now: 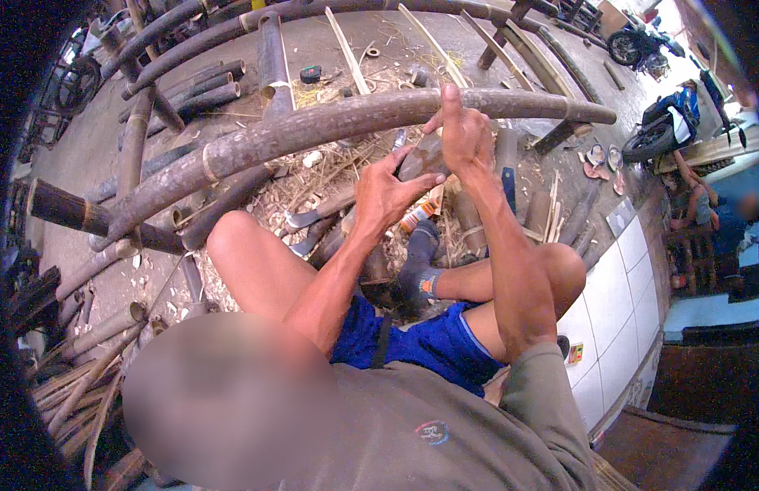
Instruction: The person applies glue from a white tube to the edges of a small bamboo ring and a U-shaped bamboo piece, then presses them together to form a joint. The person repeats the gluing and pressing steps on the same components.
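Note:
My left hand [382, 193] grips a grey-brown piece with a rounded outline [420, 160] between thumb and fingers; its exact kind is unclear. Right beside it, my right hand [466, 141] is closed with the thumb pointing up, and whatever it holds is hidden by the fingers. Both hands are just on my side of a long curved bamboo pole [314, 123], which runs across in front of me as part of a frame. Below the left hand lies a curved-blade knife [301, 219], near an orange and white container [417, 214].
Wood shavings [330, 168] cover the floor between my legs and the pole. Bamboo offcuts [201, 88] lie beyond it, with a small black and green object [311, 74]. Split strips [85, 401] pile at left. Sandals [602, 157], motorcycles [670, 123] and another person [697, 200] are at right.

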Motion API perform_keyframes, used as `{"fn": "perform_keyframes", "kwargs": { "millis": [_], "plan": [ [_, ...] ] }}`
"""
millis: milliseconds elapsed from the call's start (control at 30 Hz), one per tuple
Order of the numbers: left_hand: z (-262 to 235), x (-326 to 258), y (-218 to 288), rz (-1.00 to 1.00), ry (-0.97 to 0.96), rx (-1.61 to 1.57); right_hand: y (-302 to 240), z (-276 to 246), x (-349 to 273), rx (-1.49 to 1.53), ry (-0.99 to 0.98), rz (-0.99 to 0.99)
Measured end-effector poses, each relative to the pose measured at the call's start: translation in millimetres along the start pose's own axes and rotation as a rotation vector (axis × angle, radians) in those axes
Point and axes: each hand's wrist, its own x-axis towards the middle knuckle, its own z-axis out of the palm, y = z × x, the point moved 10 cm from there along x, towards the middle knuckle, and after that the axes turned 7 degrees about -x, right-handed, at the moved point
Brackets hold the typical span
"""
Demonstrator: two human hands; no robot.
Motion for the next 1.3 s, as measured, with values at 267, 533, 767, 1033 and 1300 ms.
{"fn": "perform_keyframes", "kwargs": {
  "millis": [267, 533, 767, 1033, 1300],
  "plan": [
    [22, 3, -11, -0.014, -0.138, -0.062, 37, 5, -4, 0.058, -0.101, 0.093],
    [35, 2, -15, -0.022, -0.263, -0.065, 48, -7, -27, 0.065, -0.434, -0.175],
    [50, -6, -39, -0.097, -0.428, -0.117, 57, 19, -47, -0.216, -0.274, -0.192],
    [64, -25, -35, -0.125, -0.504, -0.025, 74, 10, -73, -0.313, -0.144, -0.166],
    [77, -34, -44, -0.087, -0.518, 0.034, 101, 15, -91, -0.236, -0.097, -0.085]
  ]
}}
